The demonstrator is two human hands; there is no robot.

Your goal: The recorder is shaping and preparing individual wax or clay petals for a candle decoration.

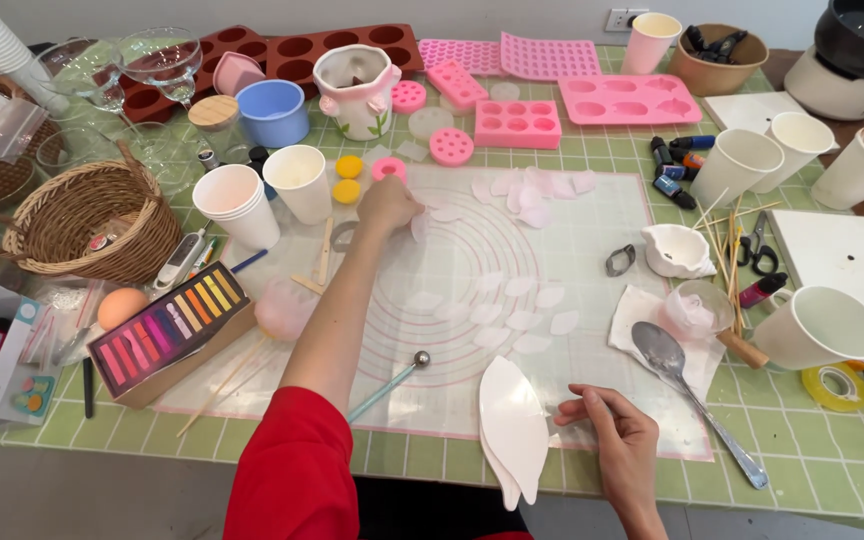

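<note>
One broad table [812, 450] with a green checked cover fills the view, and on it lies a pale translucent work mat [472, 400] marked with pink concentric rings. Behind the mat stand the brown silicone mould tray [297, 50] and several pink silicone moulds [622, 98], with a woven basket [82, 215] at the left edge and white paper cups [237, 200] beside it. Nearer the front, a box of coloured pastel sticks [167, 325] rests on the mat's left border, and a large metal spoon [687, 385] lies on a white tissue to the right. The left hand [387, 205], on a red-sleeved arm, reaches across to the far side of the mat, its fingers bunched together and pinching a thin pale petal [420, 226] that hangs just below the fingertips, close to a heap of pinkish petals [532, 195]. The right hand [620, 435] rests at the mat's near edge with fingers loosely curled, thumb and forefinger touching; whether they grip anything I cannot tell. Just left of it lies a white leaf-shaped sheet [514, 425] overhanging the table's front. More loose white petals [512, 310] are scattered mid-mat, and a ball-tipped blue tool [387, 385] lies beside the left forearm.
</note>
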